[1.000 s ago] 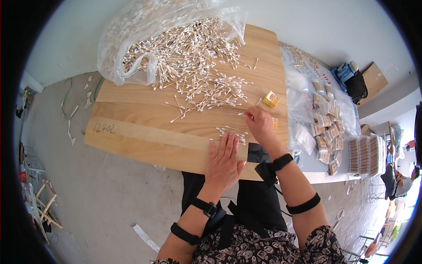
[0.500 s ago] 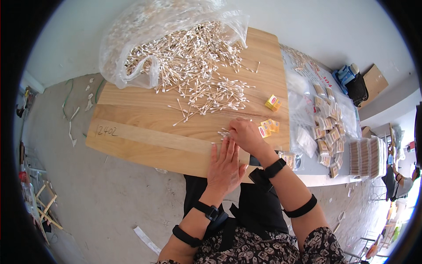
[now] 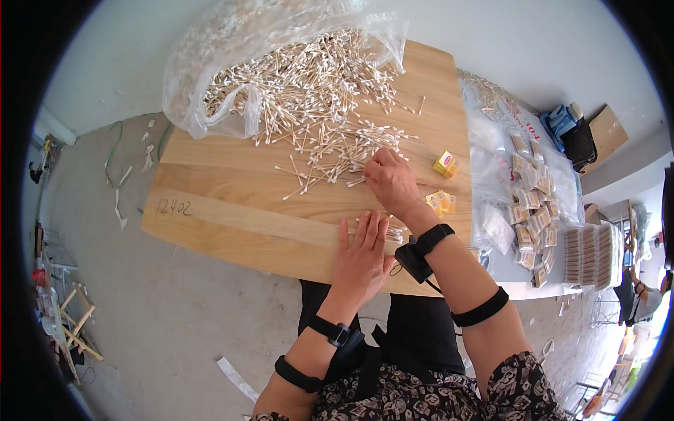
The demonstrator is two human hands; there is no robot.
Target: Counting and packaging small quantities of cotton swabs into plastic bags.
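Note:
Loose wooden cotton swabs (image 3: 326, 151) spread in a heap over the wooden table, spilling from a large clear plastic bag (image 3: 184, 88). At the near right edge of this heap is my right hand (image 3: 394, 184), thumb and fingers pinched together on a cotton swab (image 3: 356, 182); the fingertips are partly hidden. My left hand (image 3: 361, 258) lies flat near the table's front edge, fingers stretched out. Beside its fingers rests a small group of swabs (image 3: 395, 230), partly covered by the hand. Right of my right hand are yellow cards (image 3: 442, 202) and a small yellow box (image 3: 446, 164).
The wooden table (image 3: 232, 231) carries handwritten marks at its left. Against its right side stands a grey table (image 3: 502, 270) with many packed swab bundles (image 3: 537, 217), plastic bags (image 3: 497, 228) and stacked swab packs (image 3: 591, 254). Another person (image 3: 642, 298) is at the far right.
My right hand has moved away from beside my left hand, forward to the edge of the loose heap. My left hand stays flat, and the small swab group beside it now shows more.

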